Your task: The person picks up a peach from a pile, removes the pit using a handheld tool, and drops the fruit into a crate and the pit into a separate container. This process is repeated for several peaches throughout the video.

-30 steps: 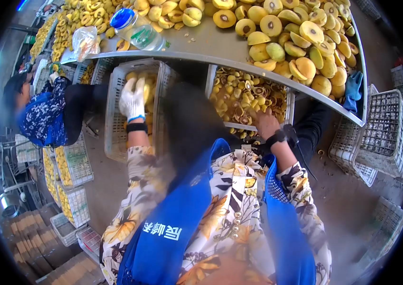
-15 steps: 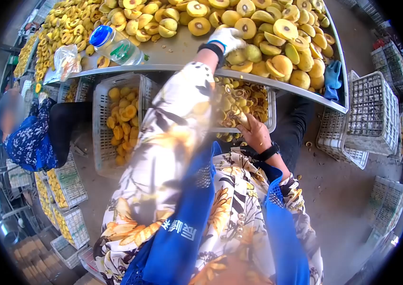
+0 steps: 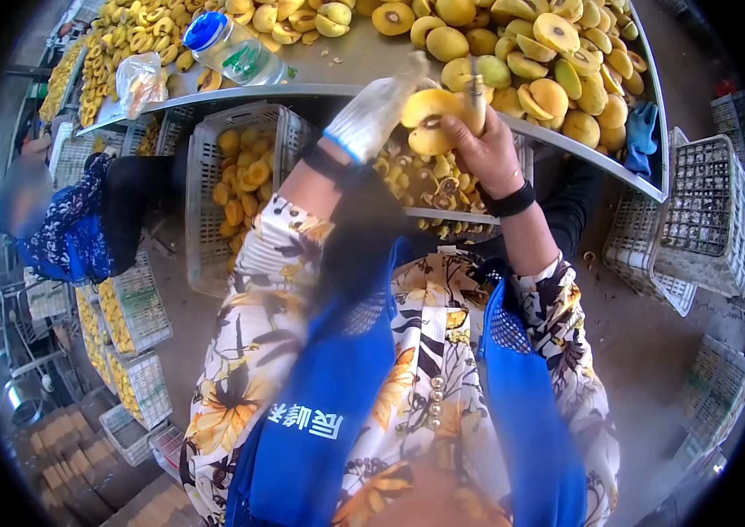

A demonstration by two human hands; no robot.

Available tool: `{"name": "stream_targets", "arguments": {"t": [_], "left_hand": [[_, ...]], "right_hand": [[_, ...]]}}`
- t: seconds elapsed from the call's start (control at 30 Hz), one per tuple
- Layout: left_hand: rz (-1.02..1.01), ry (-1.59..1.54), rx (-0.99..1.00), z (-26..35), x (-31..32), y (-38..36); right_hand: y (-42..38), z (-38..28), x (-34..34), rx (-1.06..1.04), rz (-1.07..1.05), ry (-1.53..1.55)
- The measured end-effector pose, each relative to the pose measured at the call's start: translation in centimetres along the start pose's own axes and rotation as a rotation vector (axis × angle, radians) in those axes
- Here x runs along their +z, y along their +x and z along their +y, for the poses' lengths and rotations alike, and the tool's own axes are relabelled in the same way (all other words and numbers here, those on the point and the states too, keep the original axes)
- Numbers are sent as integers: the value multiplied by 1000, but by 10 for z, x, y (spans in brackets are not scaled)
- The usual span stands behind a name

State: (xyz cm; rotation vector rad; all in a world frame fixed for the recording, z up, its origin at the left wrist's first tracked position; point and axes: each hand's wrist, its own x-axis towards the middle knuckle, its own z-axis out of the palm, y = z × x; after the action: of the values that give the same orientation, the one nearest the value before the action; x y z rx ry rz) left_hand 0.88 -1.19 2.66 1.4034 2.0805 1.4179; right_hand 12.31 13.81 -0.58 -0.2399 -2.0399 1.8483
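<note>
My left hand (image 3: 377,110), in a white glove, holds a yellow halved fruit (image 3: 428,119) in front of the table edge. My bare right hand (image 3: 485,149) grips a small tool with a wooden handle (image 3: 477,97) pressed against the same fruit. Below them a white crate (image 3: 464,215) hangs under the table with pits and fruit scraps in it. A second white crate (image 3: 214,189) to the left holds several pitted yellow halves.
A metal table (image 3: 363,61) carries a heap of yellow fruit halves (image 3: 557,66), a plastic bottle with a blue cap (image 3: 227,48) and a plastic bag (image 3: 140,79). A blue glove (image 3: 642,136) hangs at its right edge. A person in blue (image 3: 65,215) sits at left. Empty crates (image 3: 697,228) stand right.
My left hand came back from the fruit heap with a fruit half. My right hand rose from the scrap crate with the tool and met the fruit.
</note>
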Motion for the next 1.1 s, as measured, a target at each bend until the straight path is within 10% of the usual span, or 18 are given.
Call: {"name": "stream_targets", "arguments": {"t": [0.07, 0.1, 0.13, 0.2, 0.3, 0.73, 1.1], "left_hand": [[134, -748, -318, 33, 13, -8], [199, -518, -210, 36, 23, -13], [284, -277, -125, 38, 34, -17], [641, -926, -287, 36, 67, -15], [644, -1448, -603, 35, 55, -16], [709, -1057, -531, 31, 56, -20], [124, -688, -600, 13, 26, -18]], "right_hand": [[-6, -25, 11, 158, 30, 460], [-9, -37, 15, 312, 80, 582], [-13, -38, 22, 315, 104, 543], [-18, -34, 35, 321, 136, 460], [-31, -4, 39, 227, 142, -40], [-58, -27, 20, 161, -132, -617], [-63, -29, 20, 124, -335, -634]]}}
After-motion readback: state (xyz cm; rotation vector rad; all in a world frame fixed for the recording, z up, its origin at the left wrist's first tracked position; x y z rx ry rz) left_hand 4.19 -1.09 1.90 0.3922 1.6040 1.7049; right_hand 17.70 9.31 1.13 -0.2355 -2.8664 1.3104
